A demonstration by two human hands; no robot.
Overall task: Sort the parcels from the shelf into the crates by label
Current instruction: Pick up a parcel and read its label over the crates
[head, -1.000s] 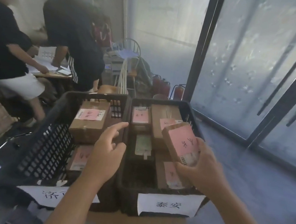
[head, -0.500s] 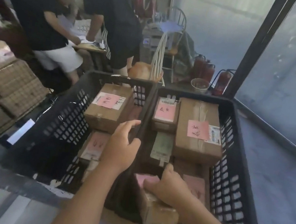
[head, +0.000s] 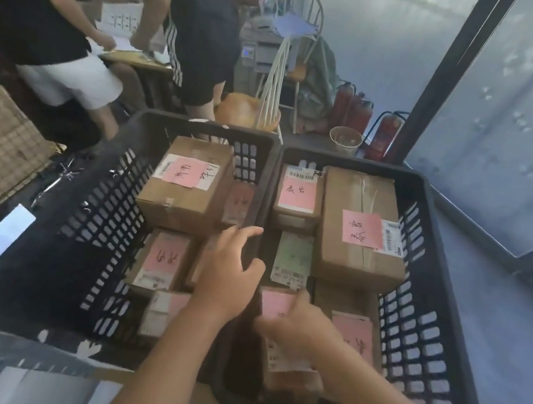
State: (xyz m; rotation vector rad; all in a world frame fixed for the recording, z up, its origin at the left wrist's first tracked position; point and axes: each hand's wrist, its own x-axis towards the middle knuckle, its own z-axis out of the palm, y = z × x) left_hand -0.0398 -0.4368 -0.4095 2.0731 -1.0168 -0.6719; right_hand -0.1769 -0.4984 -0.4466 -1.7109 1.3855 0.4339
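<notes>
Parcel (head: 286,347) with a pink label lies low in the near left corner of the right crate (head: 425,324), at lower centre of the frame. Our right hand (head: 301,328) rests on it, fingers curled over its top; motion blur, so we cannot tell how firm the hold is. Our left hand (head: 232,272) sits on the shared rims between the two crates, fingers loosely bent round the edge. Left crate (head: 94,213), centre left, holds more pink-labelled boxes. Two people stand at upper left.
</notes>
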